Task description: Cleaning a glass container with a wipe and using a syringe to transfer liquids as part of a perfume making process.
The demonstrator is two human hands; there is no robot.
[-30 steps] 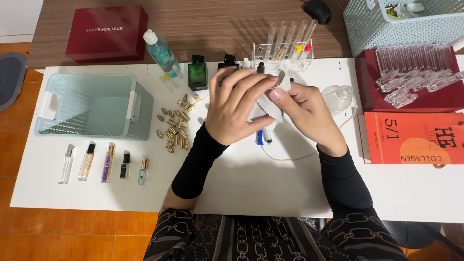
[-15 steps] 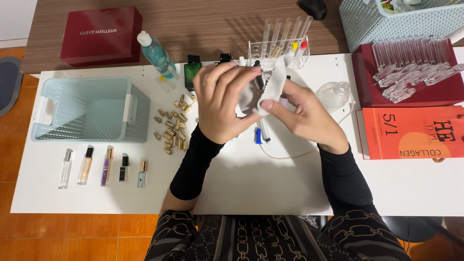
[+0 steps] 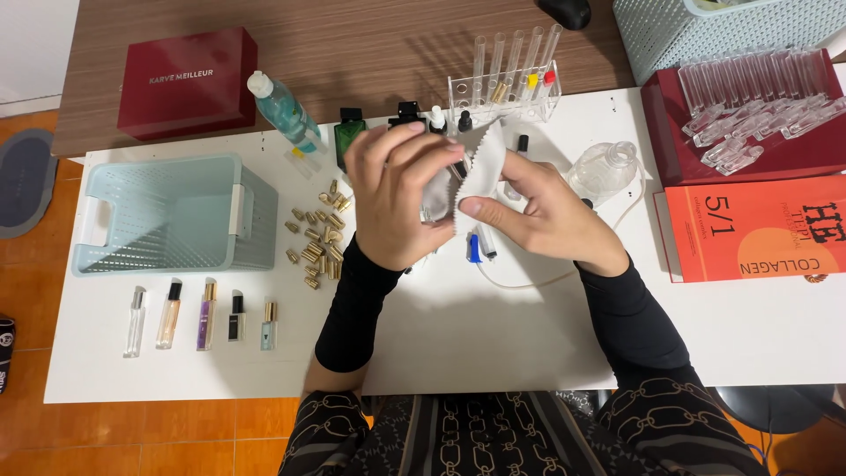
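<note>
Cloth (image 3: 480, 167) between hands, above table (image 3: 493, 335)

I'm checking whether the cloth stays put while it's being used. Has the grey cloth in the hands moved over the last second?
Barely: the grey cloth still sits just below the test tube rack, held in both hands, only its folds shifting.

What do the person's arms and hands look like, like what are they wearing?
Both arms are covered by close-fitting plain black sleeves that end at the wrists. The left hand and right hand are bare: no gloves, and no rings or watch show. Lower down, the clothing is black with a pale chain-link pattern.
</note>
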